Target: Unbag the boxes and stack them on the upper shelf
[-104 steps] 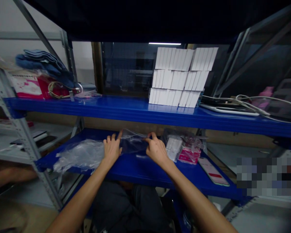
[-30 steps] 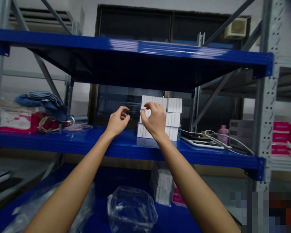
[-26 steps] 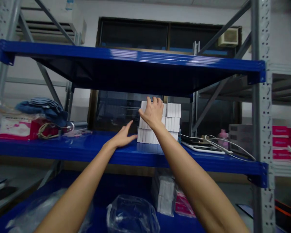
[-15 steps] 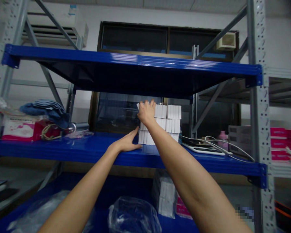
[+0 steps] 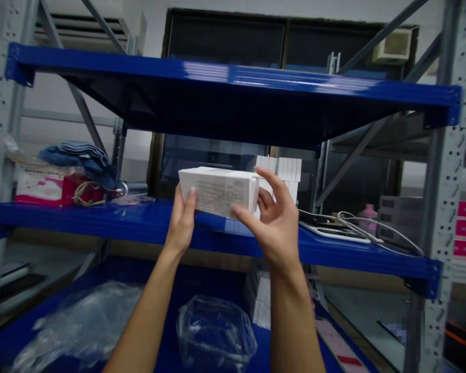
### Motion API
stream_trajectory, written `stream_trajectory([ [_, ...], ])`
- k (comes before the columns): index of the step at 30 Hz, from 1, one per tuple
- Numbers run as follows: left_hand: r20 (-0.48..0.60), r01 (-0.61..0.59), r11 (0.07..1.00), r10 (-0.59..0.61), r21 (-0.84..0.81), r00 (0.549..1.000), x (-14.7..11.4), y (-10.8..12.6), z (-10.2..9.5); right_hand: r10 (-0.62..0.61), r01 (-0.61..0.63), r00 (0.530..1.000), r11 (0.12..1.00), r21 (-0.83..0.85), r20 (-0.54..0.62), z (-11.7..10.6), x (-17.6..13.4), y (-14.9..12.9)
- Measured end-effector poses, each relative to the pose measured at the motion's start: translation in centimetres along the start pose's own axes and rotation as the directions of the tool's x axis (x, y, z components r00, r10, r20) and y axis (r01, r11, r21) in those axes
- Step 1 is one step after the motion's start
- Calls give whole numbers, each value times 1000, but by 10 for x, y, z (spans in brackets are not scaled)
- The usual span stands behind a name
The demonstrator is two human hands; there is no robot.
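A white carton (image 5: pixel 221 192) with small grey print on its front hangs in the air before the middle shelf. My left hand (image 5: pixel 181 220) clasps its left end, thumb on the printed face. At the right end, my right hand (image 5: pixel 277 223) holds it with the thumb on the front and the fingers curved round the edge. Whether it is a single box or several flat ones pressed together, I cannot tell. Behind it, partly hidden, white boxes (image 5: pixel 289 170) stand stacked on the blue middle shelf (image 5: pixel 140 221).
On the shelf's left lie a pink and white box (image 5: pixel 39 184) and folded blue cloth (image 5: pixel 79 158). To the right are a flat white device (image 5: pixel 334 233), loose white cables (image 5: pixel 392 239) and a pink bottle (image 5: pixel 368 213). Clear plastic bags (image 5: pixel 217 326) lie below. A blue upper shelf (image 5: pixel 202 72) spans overhead.
Both hands were at the white stack on the shelf. A white carton has come off it, towards me, and is now between my two hands. The view has shifted slightly.
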State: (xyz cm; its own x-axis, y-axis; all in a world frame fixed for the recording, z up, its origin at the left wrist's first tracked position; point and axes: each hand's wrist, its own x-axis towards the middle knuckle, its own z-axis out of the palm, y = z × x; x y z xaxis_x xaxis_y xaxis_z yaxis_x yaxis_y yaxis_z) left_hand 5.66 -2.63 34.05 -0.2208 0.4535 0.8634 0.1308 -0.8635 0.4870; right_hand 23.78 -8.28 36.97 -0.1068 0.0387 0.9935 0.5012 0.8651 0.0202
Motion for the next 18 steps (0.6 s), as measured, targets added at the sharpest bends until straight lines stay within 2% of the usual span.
stream_trajectory([
  [3,-52,93,988,-100,-126,994,-77,12,-17,254,-238,967,919,315,-9,-17,-66,-26],
  [5,-35,235,954,-246,-183,969,-127,14,-27,412,-390,910,805,448,52,-23,-105,-35],
  [7,-16,381,896,-395,-229,919,-165,11,-36,525,-526,835,672,520,166,-27,-137,-38],
  [10,87,543,813,-538,-210,838,-197,-2,-48,630,-719,686,509,474,363,-32,-177,-36],
  [12,213,602,782,-569,-157,794,-204,-13,-56,667,-794,604,459,399,435,-34,-200,-30],
  [14,319,618,778,-561,-115,764,-206,-22,-63,659,-804,594,467,368,461,-34,-218,-23],
  [16,394,593,803,-526,-61,753,-206,-29,-67,622,-772,636,520,366,458,-32,-232,-15],
  [18,443,520,854,-471,14,763,-207,-32,-67,597,-724,689,600,341,412,-29,-241,-7],
])
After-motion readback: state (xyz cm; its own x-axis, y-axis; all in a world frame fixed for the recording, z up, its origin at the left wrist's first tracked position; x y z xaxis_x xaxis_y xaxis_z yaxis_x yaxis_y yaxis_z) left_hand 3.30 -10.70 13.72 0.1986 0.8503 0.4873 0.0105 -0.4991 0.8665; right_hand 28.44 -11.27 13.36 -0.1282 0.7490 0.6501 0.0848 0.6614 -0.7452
